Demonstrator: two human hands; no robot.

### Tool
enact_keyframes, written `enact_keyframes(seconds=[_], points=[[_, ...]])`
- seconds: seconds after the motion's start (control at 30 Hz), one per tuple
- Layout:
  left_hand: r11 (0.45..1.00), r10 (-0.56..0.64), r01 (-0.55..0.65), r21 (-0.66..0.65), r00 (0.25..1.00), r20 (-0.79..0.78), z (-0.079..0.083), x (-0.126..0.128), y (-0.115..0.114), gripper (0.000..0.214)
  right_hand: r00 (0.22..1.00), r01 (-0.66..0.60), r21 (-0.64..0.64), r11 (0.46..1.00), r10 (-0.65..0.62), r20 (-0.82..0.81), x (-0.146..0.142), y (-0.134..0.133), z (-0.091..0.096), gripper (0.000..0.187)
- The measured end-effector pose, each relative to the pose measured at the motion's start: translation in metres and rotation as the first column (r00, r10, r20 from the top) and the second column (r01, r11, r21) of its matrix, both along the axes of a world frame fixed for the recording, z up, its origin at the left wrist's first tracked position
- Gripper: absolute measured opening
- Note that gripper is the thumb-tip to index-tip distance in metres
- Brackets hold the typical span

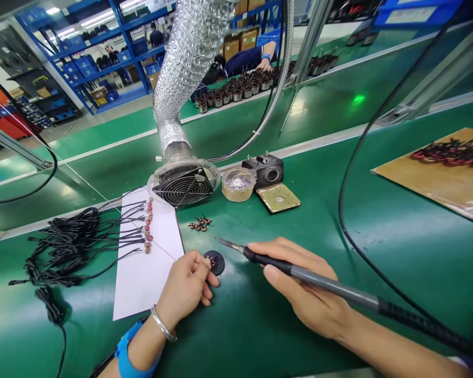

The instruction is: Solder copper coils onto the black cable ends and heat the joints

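My right hand (307, 283) is wrapped round a soldering iron (323, 281), pen-like, its metal tip pointing left and a little above the table. My left hand (189, 283) is closed in a pinch at the edge of a round black disc (217, 263). At its fingertips shows a small electronic part (212, 260) with reddish bits, mostly hidden by the fingers. The iron's tip is apart from that part. Just beyond lies a small heap of copper-coloured components (200, 224). Left of my left hand, a white sheet (142, 283) carries a row of small reddish parts (148, 226) joined to black leads.
Bundled black cables (71, 247) lie left. A fume extractor fan (185, 186) on a foil duct (181, 68) stands ahead, beside a tub (238, 186), a black iron holder (268, 170) and a sponge tray (279, 198). Cardboard (429, 181) with parts lies right. A co-worker's arm (248, 60) rests beyond.
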State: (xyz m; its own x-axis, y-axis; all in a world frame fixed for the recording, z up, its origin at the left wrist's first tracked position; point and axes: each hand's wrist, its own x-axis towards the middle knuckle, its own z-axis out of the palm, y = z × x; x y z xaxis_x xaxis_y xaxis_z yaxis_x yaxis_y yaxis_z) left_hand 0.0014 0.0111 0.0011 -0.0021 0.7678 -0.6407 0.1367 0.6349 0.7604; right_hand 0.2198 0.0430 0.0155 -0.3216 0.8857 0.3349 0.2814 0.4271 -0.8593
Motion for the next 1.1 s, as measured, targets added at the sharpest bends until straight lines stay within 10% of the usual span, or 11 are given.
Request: enact_keyframes(seconds=[0.4, 1.1], points=[[1.0, 0.018, -0.018, -0.023, 1.0, 0.02, 0.001, 0.006, 0.002, 0.022, 0.977, 0.072, -0.336, 0.939, -0.134, -0.163, 0.0, -0.003, -0.024, 0.017], [0.999, 0.026, -0.026, -0.019, 1.0, 0.005, 0.003, 0.007, 0.002, 0.017, 0.987, 0.055, -0.278, 0.959, -0.093, -0.128, -0.002, -0.005, -0.016, 0.014]])
